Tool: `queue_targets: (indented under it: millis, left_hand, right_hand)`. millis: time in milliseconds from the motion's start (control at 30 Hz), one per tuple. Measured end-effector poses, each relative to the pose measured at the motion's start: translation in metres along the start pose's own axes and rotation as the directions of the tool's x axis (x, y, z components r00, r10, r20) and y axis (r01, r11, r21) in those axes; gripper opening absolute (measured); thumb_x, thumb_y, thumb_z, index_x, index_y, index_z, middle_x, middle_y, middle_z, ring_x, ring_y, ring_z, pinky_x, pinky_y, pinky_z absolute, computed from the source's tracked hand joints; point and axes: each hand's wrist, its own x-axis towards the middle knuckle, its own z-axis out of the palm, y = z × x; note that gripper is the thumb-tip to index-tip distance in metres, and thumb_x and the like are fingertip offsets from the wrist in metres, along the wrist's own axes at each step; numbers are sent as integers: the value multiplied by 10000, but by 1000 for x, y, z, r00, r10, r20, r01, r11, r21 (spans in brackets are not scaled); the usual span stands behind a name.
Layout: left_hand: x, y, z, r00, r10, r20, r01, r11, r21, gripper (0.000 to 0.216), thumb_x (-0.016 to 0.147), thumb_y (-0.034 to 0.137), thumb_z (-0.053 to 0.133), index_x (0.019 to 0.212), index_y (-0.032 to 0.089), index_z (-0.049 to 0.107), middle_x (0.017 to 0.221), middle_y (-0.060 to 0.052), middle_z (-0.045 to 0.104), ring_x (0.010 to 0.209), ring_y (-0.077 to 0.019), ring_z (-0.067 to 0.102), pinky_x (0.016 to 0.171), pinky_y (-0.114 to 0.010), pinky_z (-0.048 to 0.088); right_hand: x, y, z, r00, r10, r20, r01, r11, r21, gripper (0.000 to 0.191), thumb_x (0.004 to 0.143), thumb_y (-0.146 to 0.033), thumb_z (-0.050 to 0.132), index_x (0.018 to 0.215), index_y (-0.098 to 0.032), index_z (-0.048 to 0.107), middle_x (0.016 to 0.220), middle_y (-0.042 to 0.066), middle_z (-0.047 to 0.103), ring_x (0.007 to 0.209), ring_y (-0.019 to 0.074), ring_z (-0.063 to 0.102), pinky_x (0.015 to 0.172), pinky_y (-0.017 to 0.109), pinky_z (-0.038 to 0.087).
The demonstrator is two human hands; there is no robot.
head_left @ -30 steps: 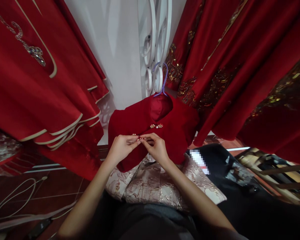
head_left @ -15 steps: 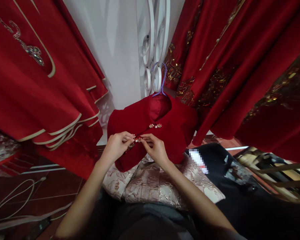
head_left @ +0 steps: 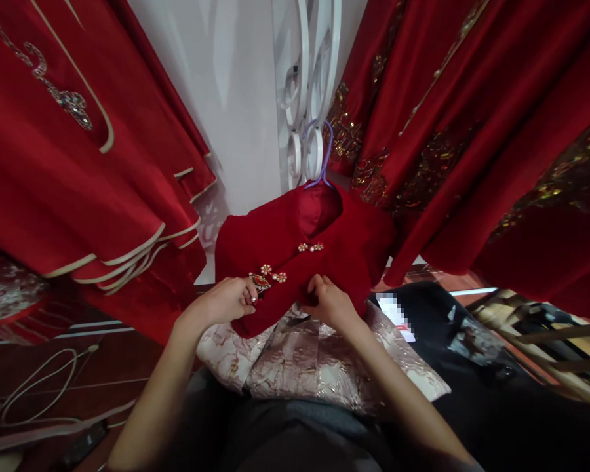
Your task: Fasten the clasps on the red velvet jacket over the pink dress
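Note:
A red garment with a round neck opening hangs on a purple hanger. Near its neck is a beaded flower clasp. Lower left, a second beaded flower clasp lies unfastened, its two flowers at an angle, with a jewelled ornament beside it. My left hand is at the garment's left side, just below the ornament, its fingers curled together; what they pinch is hidden. My right hand rests against the garment's front, fingers bent and thumb apart, with nothing visible in it.
Pale patterned shiny fabric lies across my lap under the garment. Red gowns hang at left and right. White scrollwork stands behind. A cable lies on the floor; a wooden rack is at right.
Both hands have let go of the second flower clasp and moved apart. My left hand is lower and left, my right hand lower and right. The view has shifted slightly.

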Motion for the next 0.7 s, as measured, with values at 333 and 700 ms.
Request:
queue_targets:
  millis: [333, 700]
  left_hand:
    - [-3, 6, -1, 999, 31, 36, -26, 992, -122, 151, 623, 195, 630, 774, 201, 631, 635, 24, 700, 626, -146, 677, 566, -203, 486]
    - [13, 9, 19, 1000, 4, 30, 1, 984, -180, 118, 579, 129, 635, 683, 182, 651, 694, -13, 741, 687, -179, 705, 619, -236, 523]
  right_hand:
    - [11, 21, 4, 978, -80, 191, -4, 915, 404, 173, 645, -177, 781, 744, -198, 640, 673, 1, 712, 647, 158, 675, 569, 227, 442]
    - [0, -25, 15, 975, -218, -49, 182, 647, 741, 188, 758, -311, 719, 897, -186, 701, 823, 30, 743, 769, 158, 704, 705, 273, 560]
